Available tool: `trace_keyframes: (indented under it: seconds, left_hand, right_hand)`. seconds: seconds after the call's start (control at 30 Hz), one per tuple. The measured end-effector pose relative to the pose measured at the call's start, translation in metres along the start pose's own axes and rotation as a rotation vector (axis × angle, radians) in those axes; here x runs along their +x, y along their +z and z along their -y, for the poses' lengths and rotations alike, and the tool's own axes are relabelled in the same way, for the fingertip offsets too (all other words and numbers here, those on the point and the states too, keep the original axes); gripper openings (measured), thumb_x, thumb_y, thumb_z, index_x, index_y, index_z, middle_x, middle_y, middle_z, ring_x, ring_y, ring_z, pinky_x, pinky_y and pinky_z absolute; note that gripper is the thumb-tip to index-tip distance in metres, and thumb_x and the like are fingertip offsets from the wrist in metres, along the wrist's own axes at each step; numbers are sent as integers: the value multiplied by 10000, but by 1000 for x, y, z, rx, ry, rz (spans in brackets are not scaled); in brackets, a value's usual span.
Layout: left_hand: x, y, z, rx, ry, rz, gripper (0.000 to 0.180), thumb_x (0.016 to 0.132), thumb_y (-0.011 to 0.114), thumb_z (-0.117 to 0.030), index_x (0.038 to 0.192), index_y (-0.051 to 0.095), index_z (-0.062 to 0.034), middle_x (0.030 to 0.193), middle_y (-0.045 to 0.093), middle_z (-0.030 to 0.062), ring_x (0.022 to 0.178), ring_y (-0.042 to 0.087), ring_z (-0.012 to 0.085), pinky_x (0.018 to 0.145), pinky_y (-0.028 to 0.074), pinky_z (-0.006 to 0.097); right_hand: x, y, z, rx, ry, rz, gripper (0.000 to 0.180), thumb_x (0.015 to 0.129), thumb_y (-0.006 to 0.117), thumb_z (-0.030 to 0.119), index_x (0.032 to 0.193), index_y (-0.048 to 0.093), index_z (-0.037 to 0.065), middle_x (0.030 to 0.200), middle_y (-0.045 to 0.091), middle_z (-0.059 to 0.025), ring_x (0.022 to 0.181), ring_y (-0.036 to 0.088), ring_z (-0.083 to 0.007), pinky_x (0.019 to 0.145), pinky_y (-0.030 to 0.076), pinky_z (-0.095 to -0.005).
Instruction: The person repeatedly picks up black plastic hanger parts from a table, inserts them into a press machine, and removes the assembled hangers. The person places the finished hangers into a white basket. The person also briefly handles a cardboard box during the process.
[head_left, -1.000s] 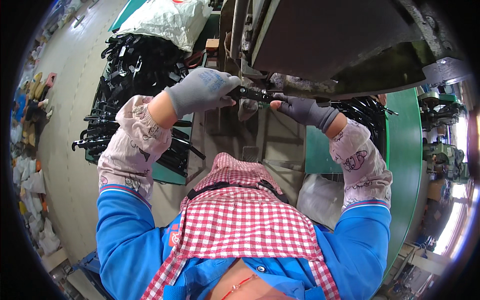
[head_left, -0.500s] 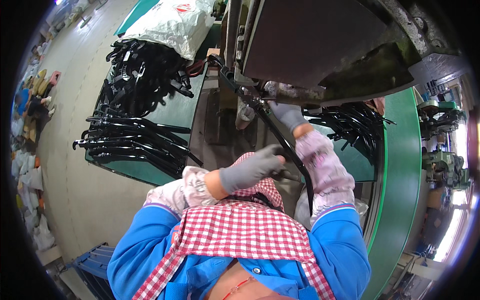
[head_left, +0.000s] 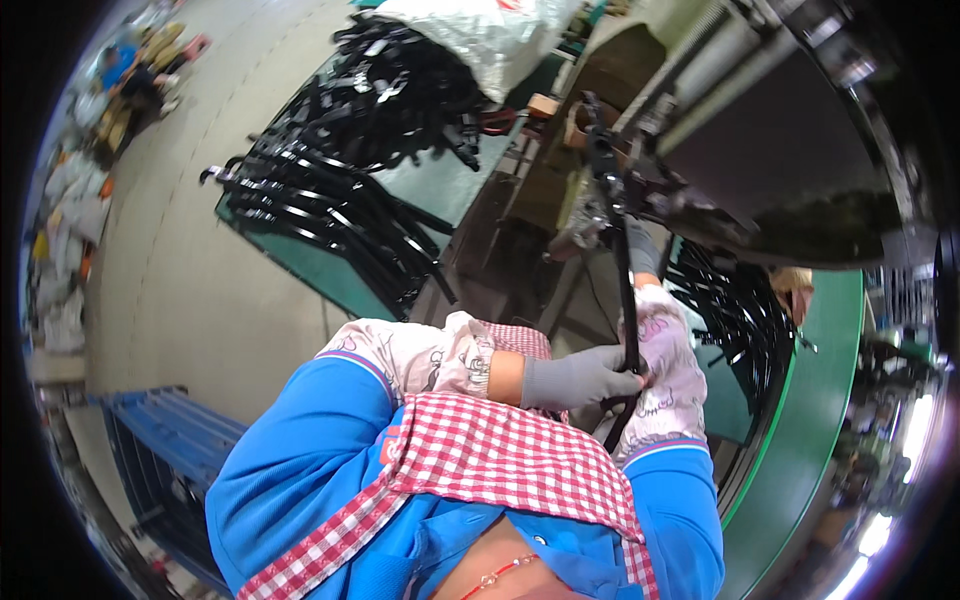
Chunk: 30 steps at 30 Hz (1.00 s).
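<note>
A long black metal tube runs from the jaws of a big machine down towards my apron. My left hand, in a grey glove, is closed round the tube near its lower end. My right hand, gloved alike, is up beside the tube, close under the machine. The tube and machine parts hide most of its fingers, so its grip does not show. The tube's upper end lies by a metal fitting at the machine, blurred by motion.
On the left, a green table bears a row of black bent tubes and a heap of black parts. A white sack is behind them. More black tubes lie at right, beside a green bench. Blue racks stand lower left.
My left hand has moved right and closed round the tube's lower part. The tube now stands steeper. The whole view has turned, and my right hand is more hidden behind the tube.
</note>
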<state>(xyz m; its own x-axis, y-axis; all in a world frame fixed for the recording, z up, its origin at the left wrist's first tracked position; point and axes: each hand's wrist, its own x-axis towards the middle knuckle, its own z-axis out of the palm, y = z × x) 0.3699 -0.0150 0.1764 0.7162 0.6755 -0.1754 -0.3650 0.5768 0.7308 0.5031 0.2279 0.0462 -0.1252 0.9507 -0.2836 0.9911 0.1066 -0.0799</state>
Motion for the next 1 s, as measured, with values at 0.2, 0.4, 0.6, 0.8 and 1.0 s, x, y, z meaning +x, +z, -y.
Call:
trace_keyframes:
  seconds: [0.2, 0.4, 0.6, 0.8, 1.0]
  left_hand:
    - [-79, -76, -52, 71, 347, -542, 207, 989, 577, -219, 1114, 601, -56, 1024, 669, 62, 932, 617, 151, 802, 514, 310]
    - [-201, -282, -60, -152, 489, -1138, 180, 979, 581, -187, 1087, 531, -52, 917, 631, 34, 693, 576, 102, 629, 534, 269]
    - [-215, -359, -14, 85, 342, -1435, 361, 899, 613, -134, 1226, 485, -50, 1072, 583, 86, 907, 613, 184, 756, 556, 330]
    - [-122, -310, -72, 1597, 268, -1417, 762, 757, 726, -183, 1442, 399, -122, 1442, 404, 183, 1322, 398, 392, 1103, 348, 452]
    - [-16, -373, -120, 2047, -66, -1078, 648, 759, 660, -174, 1385, 500, -233, 1447, 447, 128, 1315, 426, 344, 1059, 376, 481]
  right_hand:
    - [-14, 21, -21, 366, -121, -441, 335, 916, 602, 424, 1056, 680, 130, 1011, 684, -157, 863, 655, -325, 776, 507, -428]
    - [-86, -70, 43, 1443, -225, -177, 122, 921, 685, 168, 969, 681, 56, 782, 620, 10, 575, 518, -83, 523, 416, -230]
    - [-92, -69, 24, 1251, -487, -202, 218, 925, 675, 143, 1101, 671, 13, 956, 667, -44, 711, 563, -104, 585, 441, -250]
    - [-106, -98, 44, 1677, -421, 202, 260, 923, 676, 122, 1149, 670, -7, 1023, 689, -45, 843, 616, -114, 718, 483, -249]
    - [-126, -113, 57, 678, -409, -58, 305, 992, 555, 209, 1214, 606, 5, 884, 706, -48, 810, 662, -166, 713, 513, -323]
